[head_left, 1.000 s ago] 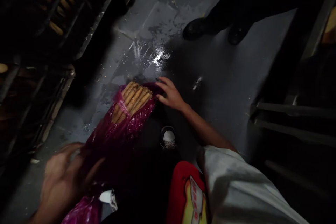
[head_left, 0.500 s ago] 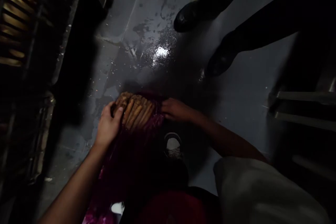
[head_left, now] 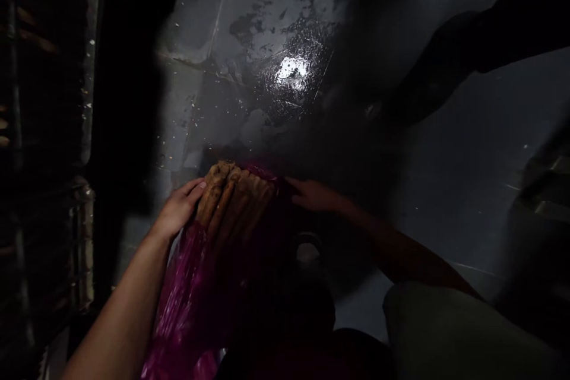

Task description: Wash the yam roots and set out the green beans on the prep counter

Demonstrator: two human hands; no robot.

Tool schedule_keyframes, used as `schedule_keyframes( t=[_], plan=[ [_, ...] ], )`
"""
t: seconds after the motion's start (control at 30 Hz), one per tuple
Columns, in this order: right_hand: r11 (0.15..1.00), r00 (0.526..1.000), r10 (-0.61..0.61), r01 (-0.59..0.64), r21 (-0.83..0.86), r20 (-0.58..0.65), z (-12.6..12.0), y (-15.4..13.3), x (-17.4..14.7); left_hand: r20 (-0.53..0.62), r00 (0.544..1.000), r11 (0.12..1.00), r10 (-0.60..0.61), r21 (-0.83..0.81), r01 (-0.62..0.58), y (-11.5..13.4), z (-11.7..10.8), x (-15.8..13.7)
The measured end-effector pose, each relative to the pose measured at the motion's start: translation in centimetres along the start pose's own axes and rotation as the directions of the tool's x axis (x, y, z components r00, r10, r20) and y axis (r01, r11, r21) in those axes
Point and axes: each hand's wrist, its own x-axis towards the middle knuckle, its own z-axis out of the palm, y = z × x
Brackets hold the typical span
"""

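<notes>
A bundle of long brown pieces that look like baked bread sticks point(head_left: 238, 199) pokes out of the mouth of a magenta plastic bag point(head_left: 184, 288). At the bundle's left side, my left hand point(head_left: 178, 211) is closed on the bag's edge, its fingertips against the outermost piece. My right hand point(head_left: 314, 195) pinches the opposite edge of the bag mouth, in deep shadow. The lower part of the bag hangs toward my body, and the pieces inside it are hidden.
Dark metal racks point(head_left: 82, 237) line the left side, with pale pieces on them. Another person's leg and shoe point(head_left: 427, 77) stand at the upper right. The grey floor point(head_left: 262, 18) looks wet, with scattered crumbs. A dim metal frame point(head_left: 552, 211) is at the right edge.
My left hand has moved off the top of the bread sticks to the bag's left edge. More of the magenta bag shows around the bundle. The view has shifted; the other person's feet appear farther right.
</notes>
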Motion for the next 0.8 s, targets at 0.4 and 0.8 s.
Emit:
schedule_keyframes(
  t=[0.4, 0.8],
  plan=[
    [0.951, 0.935, 0.287, -0.252, 0.181, -0.208, 1.0, -2.6, 4.7, 0.040, 0.912, 0.832, 0.408, 0.396, -0.389, 4.2, 3.1, -3.2],
    [0.904, 0.838, 0.328, -0.144, 0.403, -0.436, 0.7, -1.2, 1.0, 0.283, 0.845, 0.610, 0.454, 0.592, -0.527, 7.6, 1.4, -3.0]
  ],
)
